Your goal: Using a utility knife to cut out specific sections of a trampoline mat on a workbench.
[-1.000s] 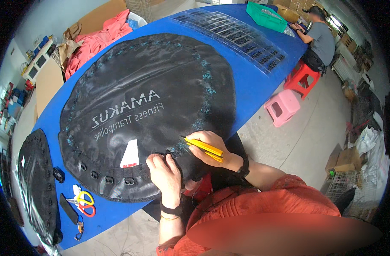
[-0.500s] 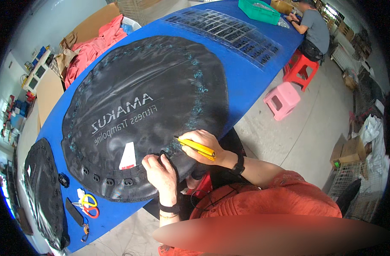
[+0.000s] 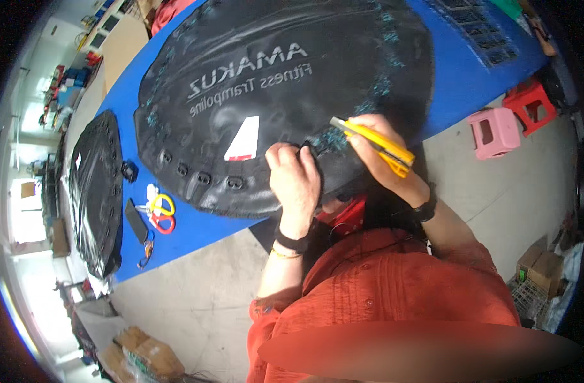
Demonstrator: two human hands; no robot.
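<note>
Utility knife [image 3: 382,147] poised at teal thread [image 3: 330,140] on a black trampoline mat [image 3: 285,96]

Yellow handle wrapped firmly in the right hand [image 3: 389,179], blade [image 3: 336,121] bare and pointing up and to the left, away from the body. By the look of it, partway through trimming or loosening the teal thread along the mat's curved border, judging from the tufts gathered between both hands. Contact between blade and cloth impossible to tell from this angle.

Near rim under the left hand [image 3: 295,175], fingers bent, thumb close to a raised fold of cloth; pinching the fold or merely pressing it, not possible to say. Seems to call next for a taut edge under those fingers and a shallow, careful stroke at the thread alone, clear of the dark fabric and of the left thumb.

Mat spread across the blue table [image 3: 458,96], mostly beyond both hands, near border beneath and between them. Just left of the grip, a white label [image 3: 244,137] on the mat's surface, then a row of black rim loops [image 3: 204,179]. Farther left on the tabletop, well apart from either hand, scissors [image 3: 159,214] with red and yellow handles.
</note>
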